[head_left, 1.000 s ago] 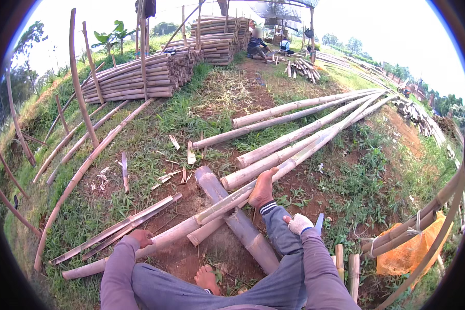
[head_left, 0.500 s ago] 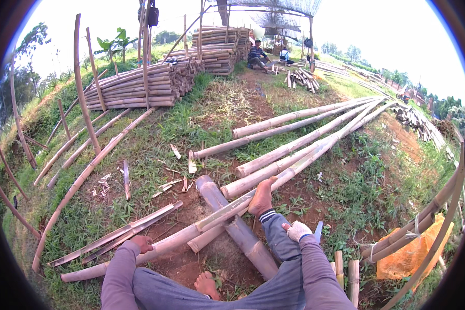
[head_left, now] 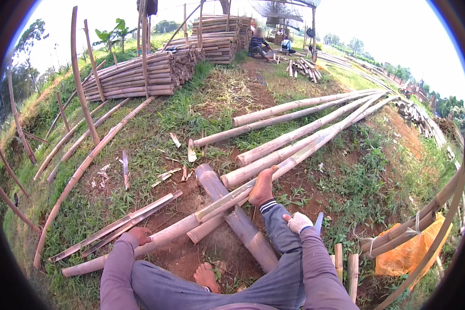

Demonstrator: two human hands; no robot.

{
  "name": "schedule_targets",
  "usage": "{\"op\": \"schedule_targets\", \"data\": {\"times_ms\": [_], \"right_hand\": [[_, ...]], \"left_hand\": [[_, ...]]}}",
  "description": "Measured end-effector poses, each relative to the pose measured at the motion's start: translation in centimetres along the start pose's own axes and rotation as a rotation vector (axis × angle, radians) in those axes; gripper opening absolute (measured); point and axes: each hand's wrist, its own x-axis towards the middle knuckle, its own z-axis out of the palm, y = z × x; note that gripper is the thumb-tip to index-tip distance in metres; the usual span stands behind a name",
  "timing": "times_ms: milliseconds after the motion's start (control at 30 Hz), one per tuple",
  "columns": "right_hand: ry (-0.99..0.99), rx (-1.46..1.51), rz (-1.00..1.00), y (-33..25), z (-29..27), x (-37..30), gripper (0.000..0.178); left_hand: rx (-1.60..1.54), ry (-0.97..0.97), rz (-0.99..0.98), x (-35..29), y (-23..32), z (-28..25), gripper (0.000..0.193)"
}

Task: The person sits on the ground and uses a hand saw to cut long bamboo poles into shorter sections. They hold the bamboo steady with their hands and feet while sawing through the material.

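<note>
A long bamboo pole slants from beside my left knee to the far right, lying across a thick dark bamboo log. My left hand, bare, is closed on its near part, the fingers partly hidden. My right foot presses against the same pole farther along. In a white glove, my right hand is closed beside my right shin. A pale metal blade shows beyond its wrist, and a short brown end pokes out at its other side; the grip is hidden inside the fist.
Several more poles fan out ahead on the right. Split bamboo lengths lie at left. Short upright pieces and an orange sack are at right. Stacked bamboo and two seated people are farther back.
The whole view has tipped slightly, so the scene sits a little higher in the picture. Both hands, the foot and the pole keep nearly the same places relative to each other.
</note>
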Motion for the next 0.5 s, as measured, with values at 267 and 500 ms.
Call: {"op": "schedule_targets", "data": {"times_ms": [267,500], "right_hand": [[0.011,0.002,-0.002,0.2,0.2,0.4,0.084],[0.002,0.012,0.008,0.1,0.0,0.2,0.084]], "left_hand": [[-0.026,0.01,0.007,0.6,-1.0,0.5,0.064],[-0.046,-0.003,-0.005,1.0,-1.1,0.8,0.06]]}}
